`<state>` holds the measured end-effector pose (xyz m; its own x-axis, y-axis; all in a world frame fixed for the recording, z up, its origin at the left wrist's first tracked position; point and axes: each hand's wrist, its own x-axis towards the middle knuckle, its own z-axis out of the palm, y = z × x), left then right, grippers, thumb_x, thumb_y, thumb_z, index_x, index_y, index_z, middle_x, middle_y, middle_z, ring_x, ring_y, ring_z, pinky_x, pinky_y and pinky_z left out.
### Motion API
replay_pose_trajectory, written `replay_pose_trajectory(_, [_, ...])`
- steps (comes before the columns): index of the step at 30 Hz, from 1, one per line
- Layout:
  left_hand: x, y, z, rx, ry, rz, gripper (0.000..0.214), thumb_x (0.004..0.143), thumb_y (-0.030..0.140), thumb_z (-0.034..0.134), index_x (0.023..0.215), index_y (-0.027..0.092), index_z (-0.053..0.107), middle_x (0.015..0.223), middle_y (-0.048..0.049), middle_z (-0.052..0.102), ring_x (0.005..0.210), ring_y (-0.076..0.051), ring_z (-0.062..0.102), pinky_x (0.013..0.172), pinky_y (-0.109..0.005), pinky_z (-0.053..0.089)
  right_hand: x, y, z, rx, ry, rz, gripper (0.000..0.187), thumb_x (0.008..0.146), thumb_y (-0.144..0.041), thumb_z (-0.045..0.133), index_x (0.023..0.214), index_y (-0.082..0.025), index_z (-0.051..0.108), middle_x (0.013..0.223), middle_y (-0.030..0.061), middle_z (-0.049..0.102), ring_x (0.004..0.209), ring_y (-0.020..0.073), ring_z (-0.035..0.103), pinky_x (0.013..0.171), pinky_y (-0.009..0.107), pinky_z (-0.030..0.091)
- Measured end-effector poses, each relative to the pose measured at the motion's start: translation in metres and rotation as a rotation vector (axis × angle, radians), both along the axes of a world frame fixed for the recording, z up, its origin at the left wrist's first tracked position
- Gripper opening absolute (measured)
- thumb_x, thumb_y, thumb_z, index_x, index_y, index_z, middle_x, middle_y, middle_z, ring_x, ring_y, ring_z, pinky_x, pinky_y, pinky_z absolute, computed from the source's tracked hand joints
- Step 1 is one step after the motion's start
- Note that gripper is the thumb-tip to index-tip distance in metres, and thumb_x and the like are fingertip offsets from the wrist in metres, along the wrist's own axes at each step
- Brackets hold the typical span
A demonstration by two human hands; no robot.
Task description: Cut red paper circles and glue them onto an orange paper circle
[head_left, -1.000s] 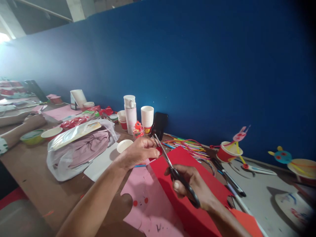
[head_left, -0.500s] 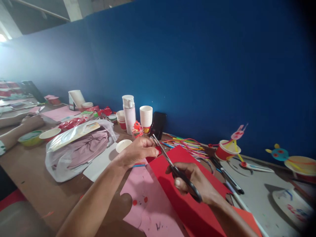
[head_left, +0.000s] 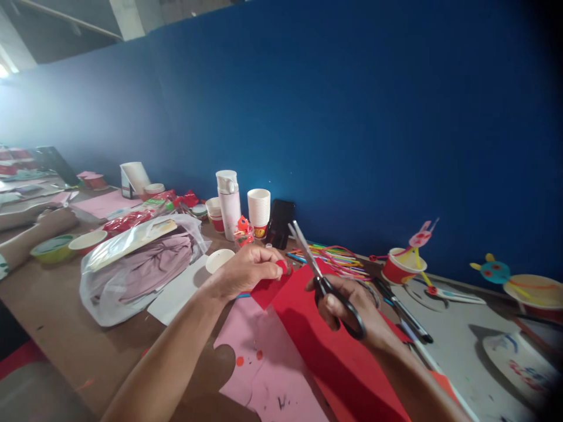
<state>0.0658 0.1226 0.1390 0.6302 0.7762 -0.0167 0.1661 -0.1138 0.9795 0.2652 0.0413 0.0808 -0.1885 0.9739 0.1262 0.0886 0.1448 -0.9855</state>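
- Red paper: one small scrap (head_left: pixel 282 265) pinched between thumb and fingers of the left hand (head_left: pixel 246 271), near one large red sheet (head_left: pixel 329 357).
- One pair of scissors (head_left: pixel 320 278), gripped in the curled fingers of the right hand (head_left: pixel 354 302) above that sheet, blades apart from the scrap.
- One pink sheet (head_left: pixel 264 387), bearing two orange-red dots (head_left: pixel 240 361).
- One white bottle (head_left: pixel 230 208) beside one tall stack of cups (head_left: pixel 259 205).
- Two cups (head_left: pixel 396 272) to the right with animal figures, one pink, one blue.

Holding left forearm (head_left: pixel 171 346) and right forearm (head_left: pixel 409 363) bare, angled inward from below. Pinching with left hand (head_left: pixel 250 269), thumb against bent fingers. Gripping with right hand (head_left: pixel 358 302), fingers curled, hands apart.
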Motion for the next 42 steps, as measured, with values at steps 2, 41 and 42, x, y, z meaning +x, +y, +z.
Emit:
replay_pose_trajectory(2, [0.001,-0.001,0.0,0.009,0.006,-0.008,0.009,0.066,0.017,0.058,0.059,0.013,0.062,0.077,-0.0016,0.059,0.068,-0.011,0.051,0.062,-0.023,0.038,0.0,0.002,-0.003,0.059,0.043,-0.047,0.041,0.081,-0.052,0.05,0.099,-0.015,0.054,0.048,-0.0052,0.046,0.042,0.0089,0.037,0.042,0.022,0.029])
replay_pose_trajectory(41, [0.038,-0.036,-0.025,0.408,-0.034,0.172,0.01,0.077,0.019,0.057,0.07,0.017,0.062,0.077,0.0,0.063,0.074,-0.012,0.058,0.069,-0.021,0.044,-0.032,-0.005,0.004,0.061,0.466,-0.378,0.035,0.071,-0.031,0.067,0.097,-0.02,0.047,0.074,-0.0036,0.053,0.062,0.0099,0.048,0.056,0.022,0.037])
replay_pose_trajectory(42, [0.038,-0.036,-0.024,0.366,-0.045,0.181,0.011,0.078,0.02,0.056,0.069,0.017,0.062,0.075,-0.0001,0.062,0.072,-0.012,0.057,0.067,-0.021,0.044,-0.032,-0.004,0.005,0.048,0.458,-0.363,0.036,0.07,-0.032,0.068,0.097,-0.02,0.047,0.073,-0.0036,0.053,0.061,0.0102,0.048,0.055,0.022,0.037])
